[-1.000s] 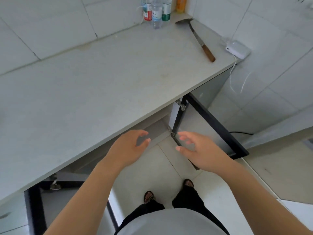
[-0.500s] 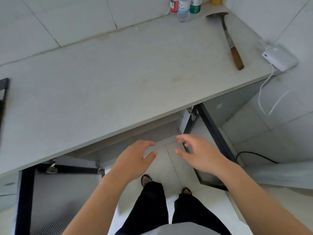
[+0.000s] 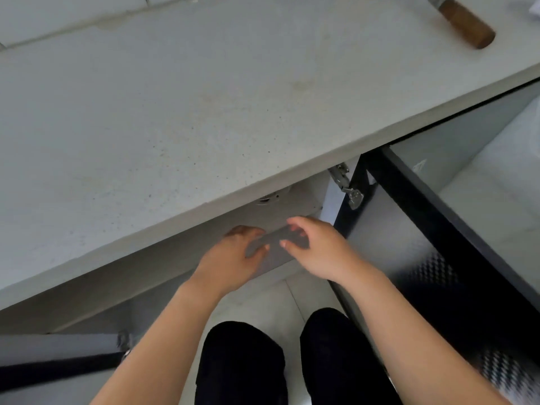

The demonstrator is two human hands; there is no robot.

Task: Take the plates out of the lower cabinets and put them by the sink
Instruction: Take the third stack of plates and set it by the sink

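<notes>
Two doors open, zero plates in view. The grey countertop (image 3: 204,112) fills the upper frame, and its front edge overhangs the lower cabinet (image 3: 292,206). The right cabinet door (image 3: 394,244) is swung wide, black-framed. The left cabinet door (image 3: 58,355) is also open, low left. The person's legs (image 3: 239,363), in black, stand between them.

The left hand (image 3: 233,255) and right hand (image 3: 318,249) sit side by side, not touching, at the cabinet mouth just under the counter edge. Both are empty, fingers loosely curved and spread, gripping nothing. A hinge (image 3: 347,185) sits at the right door's top. A wooden tool handle (image 3: 464,21) lies on the counter, top right.

The plates are probably deeper inside, hidden by the overhang. The sink is out of frame.

Step, as judged: reach-in for plates, none out on the counter shown. The next move calls for hands further in, a hold on both sides of the stack, and a level lift clear of the counter edge.
</notes>
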